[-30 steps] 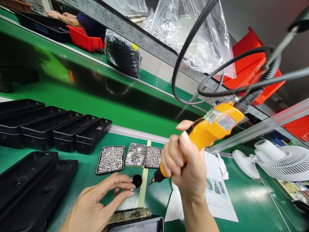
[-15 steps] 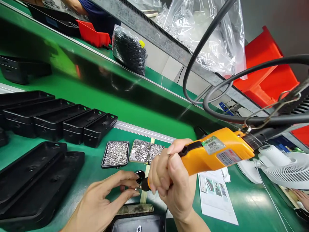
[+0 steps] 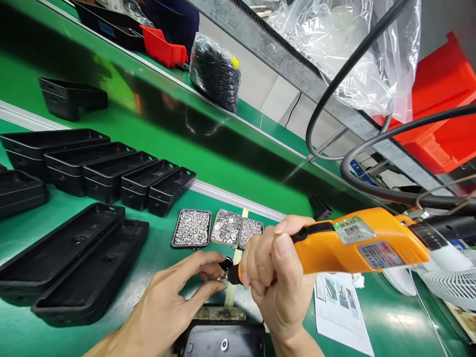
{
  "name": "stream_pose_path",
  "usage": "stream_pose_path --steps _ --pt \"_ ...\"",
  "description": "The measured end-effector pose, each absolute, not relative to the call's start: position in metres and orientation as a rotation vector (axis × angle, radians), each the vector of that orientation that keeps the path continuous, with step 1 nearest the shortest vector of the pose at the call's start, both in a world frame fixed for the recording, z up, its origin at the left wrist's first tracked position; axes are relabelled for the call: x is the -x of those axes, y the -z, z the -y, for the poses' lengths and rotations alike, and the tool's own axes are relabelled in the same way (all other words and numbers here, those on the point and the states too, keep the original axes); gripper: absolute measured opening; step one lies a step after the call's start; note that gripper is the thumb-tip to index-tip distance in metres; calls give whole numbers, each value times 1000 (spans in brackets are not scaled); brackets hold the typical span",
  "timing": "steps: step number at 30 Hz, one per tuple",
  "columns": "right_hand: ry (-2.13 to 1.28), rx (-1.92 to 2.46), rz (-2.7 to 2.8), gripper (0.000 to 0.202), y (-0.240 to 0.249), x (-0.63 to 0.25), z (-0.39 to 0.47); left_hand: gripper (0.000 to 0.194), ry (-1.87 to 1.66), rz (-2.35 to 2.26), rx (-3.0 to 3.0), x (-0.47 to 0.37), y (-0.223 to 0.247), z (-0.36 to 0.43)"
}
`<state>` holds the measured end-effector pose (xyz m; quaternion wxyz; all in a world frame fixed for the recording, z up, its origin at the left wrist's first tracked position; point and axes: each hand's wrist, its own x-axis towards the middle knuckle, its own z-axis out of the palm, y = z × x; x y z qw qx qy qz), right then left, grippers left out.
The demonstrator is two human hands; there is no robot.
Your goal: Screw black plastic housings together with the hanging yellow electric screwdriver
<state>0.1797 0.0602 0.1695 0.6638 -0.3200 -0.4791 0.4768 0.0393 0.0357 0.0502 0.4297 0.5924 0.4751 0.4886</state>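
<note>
My right hand (image 3: 277, 272) is wrapped round an orange electric screwdriver (image 3: 357, 240), which points down to the left. At its tip, the thumb and fingers of my left hand (image 3: 174, 292) pinch a small shiny metal piece (image 3: 222, 277). A round black part (image 3: 226, 264) shows just behind those fingertips. Below the hands lies a black housing (image 3: 238, 342) with a metal ring (image 3: 224, 344) inside, next to a worn block (image 3: 219, 313). Beyond the hands are a tray of small metal parts (image 3: 192, 228), a tray of washers (image 3: 226, 227) and a smaller tray (image 3: 251, 231).
Several black housings (image 3: 100, 173) line the left, with two long ones (image 3: 92, 277) nearer. A green conveyor (image 3: 159, 144) runs behind, carrying black pieces. A looped cable (image 3: 316, 114) hangs at the right, above a paper sheet (image 3: 344, 317) and a fan (image 3: 453, 272).
The whole view has shifted, so the table items appear further right. Both hands keep their hold, with the screwdriver tip still at my left fingertips.
</note>
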Motion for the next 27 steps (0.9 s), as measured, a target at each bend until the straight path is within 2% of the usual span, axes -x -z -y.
stream_pose_path --steps 15,22,27 --pt "-1025 783 1138 16 -168 -185 -59 23 -1167 -1240 -1586 -35 -51 -36" --pt "-971 760 1143 15 -148 -192 -69 30 -1202 -1319 -1609 -30 -59 -42" --pt "-967 783 1130 20 -124 -196 -76 16 -1238 -1256 -1885 -19 -49 -21"
